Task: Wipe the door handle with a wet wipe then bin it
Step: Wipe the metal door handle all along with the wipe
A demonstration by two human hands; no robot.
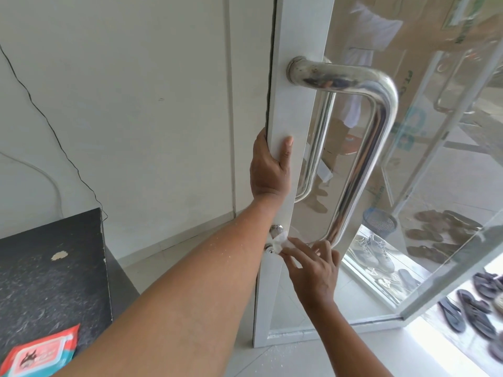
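Hands meet at the door: the left hand point(268, 170), mid-frame, grips the edge of the white door frame point(296, 77), thumb flat on its face and fingers wrapped behind. At lower left, 1 orange pack of wipes point(40, 352) lies on a dark counter point(49, 268). Right of centre, low down, the right hand point(313, 268) pinches a crumpled white wet wipe point(280, 242) against the frame's round metal lock fittings point(275, 229), near the lower end of the steel door handle point(378, 126). Through the glass at right, a blue basket point(379, 223) stands near sandals point(441, 229).
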